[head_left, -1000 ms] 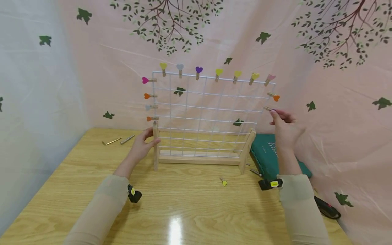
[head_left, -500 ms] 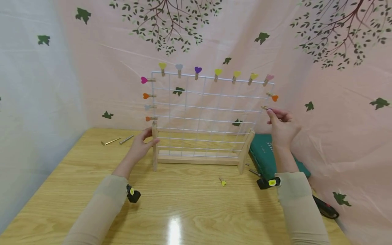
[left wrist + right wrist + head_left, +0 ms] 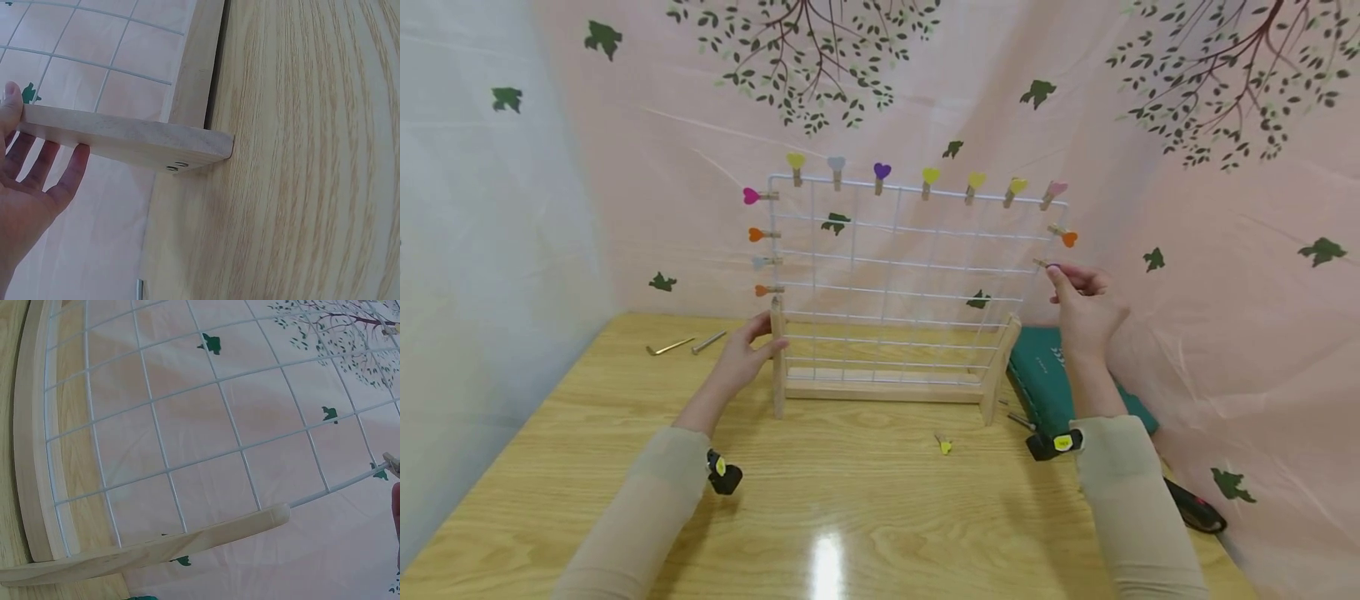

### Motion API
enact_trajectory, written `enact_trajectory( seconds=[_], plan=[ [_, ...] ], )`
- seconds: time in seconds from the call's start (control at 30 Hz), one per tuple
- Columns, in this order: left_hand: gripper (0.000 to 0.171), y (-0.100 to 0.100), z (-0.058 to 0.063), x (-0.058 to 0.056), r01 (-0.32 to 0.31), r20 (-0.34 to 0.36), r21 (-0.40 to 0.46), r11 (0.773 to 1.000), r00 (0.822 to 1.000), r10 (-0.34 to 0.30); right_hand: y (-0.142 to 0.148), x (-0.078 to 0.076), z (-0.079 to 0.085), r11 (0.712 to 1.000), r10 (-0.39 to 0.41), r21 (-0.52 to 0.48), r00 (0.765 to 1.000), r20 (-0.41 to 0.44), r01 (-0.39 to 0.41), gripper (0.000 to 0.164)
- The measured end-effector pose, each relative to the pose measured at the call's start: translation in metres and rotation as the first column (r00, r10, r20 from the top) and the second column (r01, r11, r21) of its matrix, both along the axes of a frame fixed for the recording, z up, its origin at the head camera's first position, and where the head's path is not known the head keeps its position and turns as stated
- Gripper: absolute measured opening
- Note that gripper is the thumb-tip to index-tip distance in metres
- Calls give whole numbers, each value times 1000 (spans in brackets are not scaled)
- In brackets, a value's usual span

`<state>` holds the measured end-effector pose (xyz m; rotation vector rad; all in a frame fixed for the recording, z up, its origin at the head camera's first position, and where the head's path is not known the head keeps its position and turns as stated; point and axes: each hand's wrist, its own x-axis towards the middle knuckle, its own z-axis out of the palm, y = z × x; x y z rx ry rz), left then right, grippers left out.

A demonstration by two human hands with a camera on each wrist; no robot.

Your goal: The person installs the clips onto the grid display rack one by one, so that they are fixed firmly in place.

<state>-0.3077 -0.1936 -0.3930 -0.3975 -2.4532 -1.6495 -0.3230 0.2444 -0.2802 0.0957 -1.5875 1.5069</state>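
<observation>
A white wire grid (image 3: 904, 190) stands upright in a wooden stand (image 3: 883, 392). My left hand (image 3: 741, 362) grips the stand's left upright (image 3: 125, 128), thumb on one side and fingers on the other. At the grid's right edge my right hand (image 3: 1084, 321) pinches a small wooden clothespin (image 3: 1041, 262) with a purple heart, mostly covered by the fingertips. Its wooden end meets the edge wire. Heart clothespins line the top and left edges, among them a dark purple one (image 3: 882, 172). Just above my right hand sits an orange one (image 3: 1069, 239).
A yellow heart clothespin (image 3: 945, 447) lies on the table (image 3: 850, 500) before the stand. A green book (image 3: 1037, 367) and a black-handled tool (image 3: 1197, 507) are at right. Behind my left hand lie a brass hooked rod (image 3: 672, 347) and a bolt (image 3: 708, 342).
My right hand has moved slightly left, bringing the purple-heart clothespin further onto the edge wire. My left hand keeps its grip on the upright. The head view has shifted a little.
</observation>
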Motion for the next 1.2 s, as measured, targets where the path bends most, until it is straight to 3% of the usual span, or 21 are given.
enact_trajectory(
  seconds=[0.2, 0.4, 0.53, 0.63, 0.73, 0.83, 0.9, 1.0, 1.1, 1.2],
  plan=[
    [57, -2, -9, -9, -6, -28, -8, 1000, 1000, 6, 0, -3, -3, 999, 32, -17, 999, -12, -32, 23],
    [58, -1, -11, -10, 1, -22, 0, 1000, 1000, -1, 4, 6, 1, 1000, 11, 7, 995, 99, -12, 32],
    [60, -1, -11, -8, 2, -15, -9, 1000, 1000, -3, 1, 23, 5, 985, -48, 169, 993, 110, 28, 32],
    [61, -2, -10, -8, 2, -22, -23, 1000, 1000, -2, -3, 33, -4, 950, -20, 313, 993, 112, -16, 31],
    [59, -2, -9, -8, 0, -33, -34, 999, 999, -1, -8, 37, -23, 865, 28, 488, 981, 192, -120, 29],
    [58, -2, -8, -8, -3, -31, -39, 999, 1000, 2, -14, 39, -49, 722, 67, 641, 947, 313, -262, 29],
    [59, -1, -8, -9, -5, -26, -43, 999, 1000, 4, -19, 42, -66, 625, 89, 683, 904, 418, -377, 30],
    [60, -1, -9, -10, -5, -22, -48, 999, 1000, 4, -24, 43, -93, 506, 124, 686, 831, 542, -523, 33],
    [59, -1, -10, -10, -5, -27, -46, 999, 1000, 4, -29, 43, -116, 405, 157, 659, 759, 632, -633, 37],
    [60, -1, -10, -11, -8, -31, -46, 999, 1000, 7, -30, 42, -136, 342, 174, 628, 704, 689, -699, 39]
  ],
)
